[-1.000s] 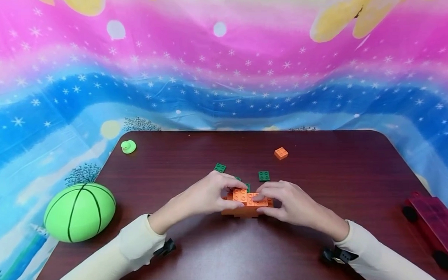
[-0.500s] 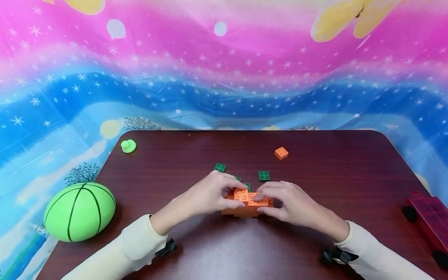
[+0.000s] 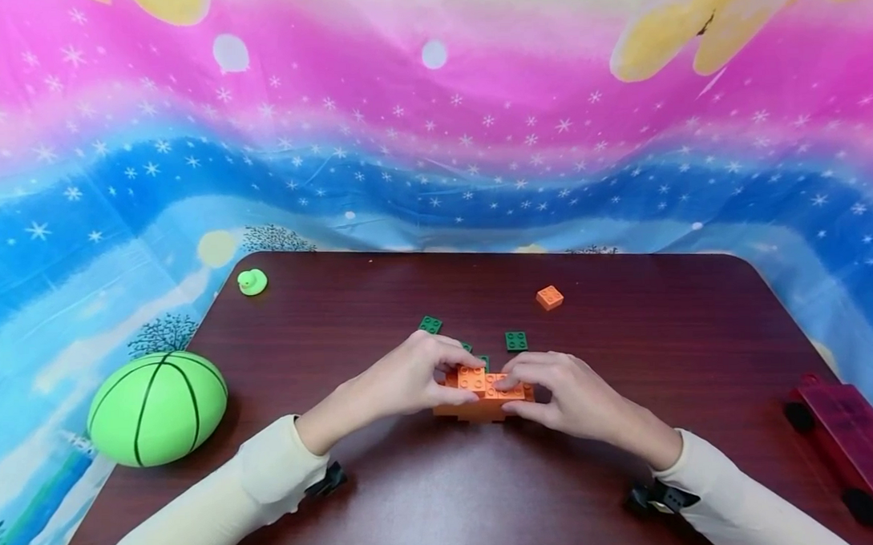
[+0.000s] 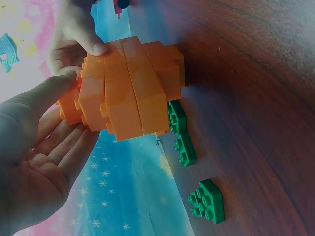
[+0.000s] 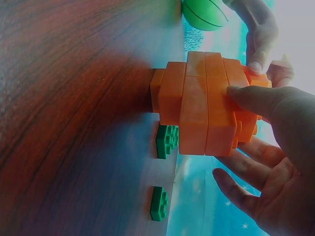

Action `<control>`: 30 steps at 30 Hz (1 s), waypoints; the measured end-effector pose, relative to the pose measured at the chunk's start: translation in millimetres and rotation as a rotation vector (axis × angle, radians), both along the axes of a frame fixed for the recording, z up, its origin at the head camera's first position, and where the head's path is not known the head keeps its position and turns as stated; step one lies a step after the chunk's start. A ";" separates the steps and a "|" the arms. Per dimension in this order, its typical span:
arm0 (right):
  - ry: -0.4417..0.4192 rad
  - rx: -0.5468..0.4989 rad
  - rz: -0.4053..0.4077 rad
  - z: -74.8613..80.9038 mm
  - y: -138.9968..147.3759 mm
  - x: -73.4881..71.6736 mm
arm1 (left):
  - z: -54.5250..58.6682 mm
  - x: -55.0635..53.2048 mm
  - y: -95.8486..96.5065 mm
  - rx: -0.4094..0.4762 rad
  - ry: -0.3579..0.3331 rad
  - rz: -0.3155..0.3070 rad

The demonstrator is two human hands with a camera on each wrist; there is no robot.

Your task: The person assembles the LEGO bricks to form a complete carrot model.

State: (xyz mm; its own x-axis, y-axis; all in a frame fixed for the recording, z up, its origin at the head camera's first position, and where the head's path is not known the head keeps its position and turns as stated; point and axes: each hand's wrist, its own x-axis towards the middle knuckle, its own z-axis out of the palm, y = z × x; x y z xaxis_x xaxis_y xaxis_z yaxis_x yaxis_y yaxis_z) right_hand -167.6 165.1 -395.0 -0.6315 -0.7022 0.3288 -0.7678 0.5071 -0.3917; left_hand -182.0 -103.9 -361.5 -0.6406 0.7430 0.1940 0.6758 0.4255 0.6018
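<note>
Nearest, on this side of the orange stack and flanking it, are 2 pale sleeves [image 3: 284,469], each with 1 black device [image 3: 327,479] at the wrist. The 1 orange stack [image 3: 477,409] stands upright on the dark table [image 3: 444,497], narrow at its foot, at least 5 layers showing. Well to its left lies 1 green ball [image 3: 157,408] with black lines; well to its right, 1 translucent red toy [image 3: 854,442] with 2 black wheels visible. Just beyond the stack are 4 flat green bricks [image 3: 516,340]; farther beyond and slightly right, 1 loose orange brick [image 3: 550,297]; farther still and far left of the stack, 1 green duck [image 3: 252,282]. Past everything hangs a printed cloth [image 3: 432,144]. The red toy is cut off by the head view's right edge, and 2 green bricks are partly covered by the stack and the left hand [image 3: 414,379]. On the stack's left, that hand pinches the top block [image 3: 471,379], thumb and forefinger only the block's width apart. On the stack's right, the right hand [image 3: 556,387] grips the stack, thumb on its near face and forefinger over its top; the far fingertips are partly hidden.
</note>
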 end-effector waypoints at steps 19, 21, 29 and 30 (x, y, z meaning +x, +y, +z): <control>0.021 0.031 0.020 2.3 -2.6 -1.3 | 1.1 0.0 1.1 0.004 -0.064 0.003; 0.020 0.040 0.018 3.0 -2.7 -1.9 | 0.6 -0.3 0.8 0.006 -0.077 0.006; 0.022 0.059 0.019 5.8 -4.6 -1.7 | -1.8 0.4 1.1 -0.009 -0.119 0.049; 0.020 0.061 0.019 5.8 -4.6 -1.6 | -2.2 0.5 0.9 -0.009 -0.122 0.054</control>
